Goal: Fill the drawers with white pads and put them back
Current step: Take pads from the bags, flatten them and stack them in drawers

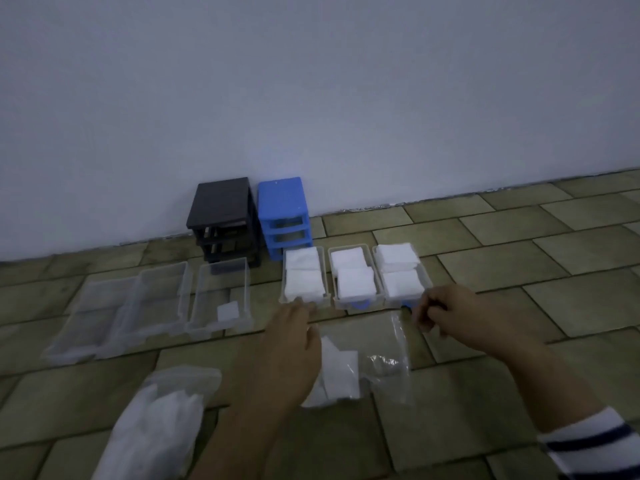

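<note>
Your left hand [294,336] reaches forward, fingers extended and relaxed, fingertips at the front edge of the left filled drawer [304,277]. Your right hand [446,311] hovers with fingers curled at the front of the right filled drawer [401,270]; whether it pinches anything cannot be told. Both forearms extend forward, well apart. A middle filled drawer [356,275] sits between them. White pads [341,370] are light, soft and compressible; the drawers are thin, likely flexible plastic, so grip each by its front wall. Three clear drawers [156,299] lie left on the floor, nearly empty. The blue cabinet [282,202] and the black cabinet [221,206] stand against the wall.
</note>
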